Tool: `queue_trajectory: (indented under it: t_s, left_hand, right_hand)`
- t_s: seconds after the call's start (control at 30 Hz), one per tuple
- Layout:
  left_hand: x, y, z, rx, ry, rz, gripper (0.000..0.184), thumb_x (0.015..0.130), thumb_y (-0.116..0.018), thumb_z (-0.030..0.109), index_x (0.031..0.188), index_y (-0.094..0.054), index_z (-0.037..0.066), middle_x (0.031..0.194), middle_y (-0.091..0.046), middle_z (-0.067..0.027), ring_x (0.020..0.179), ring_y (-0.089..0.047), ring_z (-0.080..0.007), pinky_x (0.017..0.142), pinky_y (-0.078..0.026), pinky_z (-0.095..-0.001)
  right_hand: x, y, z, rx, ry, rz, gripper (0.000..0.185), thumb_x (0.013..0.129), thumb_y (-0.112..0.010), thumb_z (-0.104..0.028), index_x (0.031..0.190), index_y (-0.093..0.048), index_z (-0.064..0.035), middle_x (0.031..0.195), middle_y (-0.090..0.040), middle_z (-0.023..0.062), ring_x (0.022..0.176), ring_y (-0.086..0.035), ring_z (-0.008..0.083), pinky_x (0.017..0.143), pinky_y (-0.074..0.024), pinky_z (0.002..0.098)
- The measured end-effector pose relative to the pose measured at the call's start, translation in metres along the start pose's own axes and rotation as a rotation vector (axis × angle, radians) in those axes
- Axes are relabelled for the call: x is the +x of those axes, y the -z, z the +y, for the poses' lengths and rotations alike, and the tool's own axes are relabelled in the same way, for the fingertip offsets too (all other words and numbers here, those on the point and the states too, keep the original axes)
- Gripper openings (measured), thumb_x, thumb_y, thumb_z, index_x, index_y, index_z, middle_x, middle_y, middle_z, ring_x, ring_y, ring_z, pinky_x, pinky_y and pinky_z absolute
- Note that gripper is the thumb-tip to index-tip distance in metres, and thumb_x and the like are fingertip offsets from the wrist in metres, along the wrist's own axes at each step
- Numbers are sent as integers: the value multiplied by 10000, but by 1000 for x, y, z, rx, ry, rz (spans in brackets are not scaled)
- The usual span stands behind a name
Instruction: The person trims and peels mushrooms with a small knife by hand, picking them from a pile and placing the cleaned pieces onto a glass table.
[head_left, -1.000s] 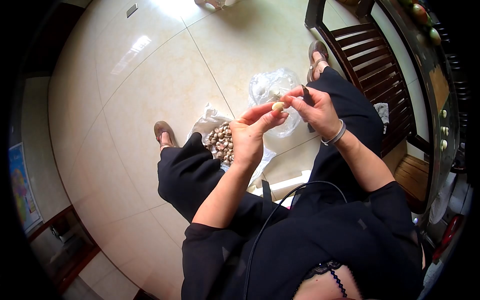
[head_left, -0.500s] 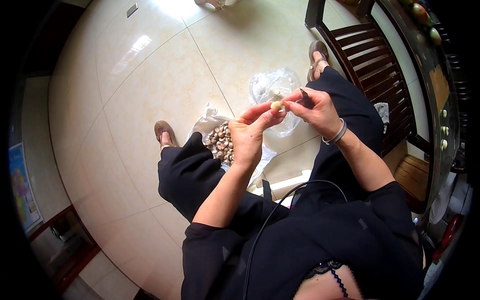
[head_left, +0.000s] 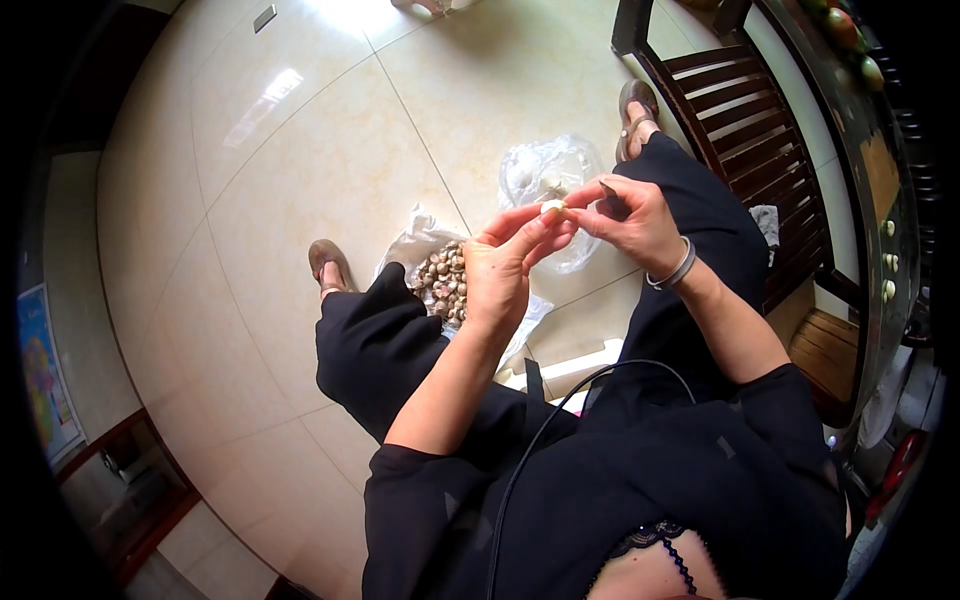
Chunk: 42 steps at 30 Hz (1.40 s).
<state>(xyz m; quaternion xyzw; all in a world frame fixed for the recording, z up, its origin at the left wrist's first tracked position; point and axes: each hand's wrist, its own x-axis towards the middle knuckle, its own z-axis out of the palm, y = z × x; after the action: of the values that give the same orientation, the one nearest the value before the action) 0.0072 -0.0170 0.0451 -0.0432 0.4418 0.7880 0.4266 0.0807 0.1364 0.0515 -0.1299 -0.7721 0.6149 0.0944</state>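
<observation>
Between the fingertips of my left hand (head_left: 505, 262) is a small pale, round piece (head_left: 552, 207). My right hand (head_left: 640, 225) touches that piece with thumb and fingertip, and its curled fingers hold a dark, blade-like tool (head_left: 611, 200), partly hidden by the hand. Behind my left hand, a white plastic bag (head_left: 415, 238) lies open on the floor with many small brown, round bulbs (head_left: 440, 280) in it. A clear plastic bag (head_left: 530, 165) with some pale pieces inside lies just beyond both hands.
A dark slatted wooden chair (head_left: 735, 110) stands at the right, with a grey cloth (head_left: 766, 222) on it. Beside it runs a dark table edge (head_left: 872, 220) bearing small pale pieces. A phone-like object (head_left: 265, 18) lies on the floor, far left. A black cable (head_left: 520, 455) crosses my lap.
The pale piece has turned slightly in my left fingertips. My right fingers have shifted a little around it, and the dark tool has tilted. Both arms are nearly where they were.
</observation>
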Motion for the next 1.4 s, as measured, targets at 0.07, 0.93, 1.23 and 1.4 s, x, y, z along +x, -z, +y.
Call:
queue_trajectory:
  t_s: [0.07, 0.93, 1.23, 1.4]
  left_hand:
    - [-2, -2, 1, 49, -36, 0, 216, 798, -565, 17, 988, -538, -82, 913, -607, -200, 816, -626, -265, 766, -514, -327]
    - [1, 5, -2, -137, 135, -74, 208, 824, -514, 67, 985, -493, -63, 935, -578, -243, 877, -598, -326, 784, -510, -361]
    - [2, 5, -2, -91, 100, -100, 219, 831, -511, 62, 996, -503, -81, 917, -581, -245, 852, -607, -324, 765, -521, -358]
    - [1, 2, -3, -15, 31, -83, 191, 828, -516, 48, 960, -516, -89, 868, -593, -243, 802, -621, -318, 726, -537, -357]
  right_hand:
    - [1, -1, 1, -80, 81, 3, 157, 770, -639, -118, 848, -627, 18, 671, -581, 42, 576, -501, 50, 517, -402, 190]
    - [-2, -2, 4, -1, -35, 8, 145, 771, -618, -100, 831, -623, 32, 632, -590, 33, 563, -511, 35, 507, -417, 177]
    - [1, 2, 6, 35, 44, -50, 158, 798, -603, -116, 856, -617, 31, 703, -604, 59, 624, -536, 70, 563, -437, 203]
    - [2, 4, 5, -9, 45, -88, 152, 798, -601, -115, 848, -613, 28, 713, -601, 69, 630, -542, 79, 571, -442, 210]
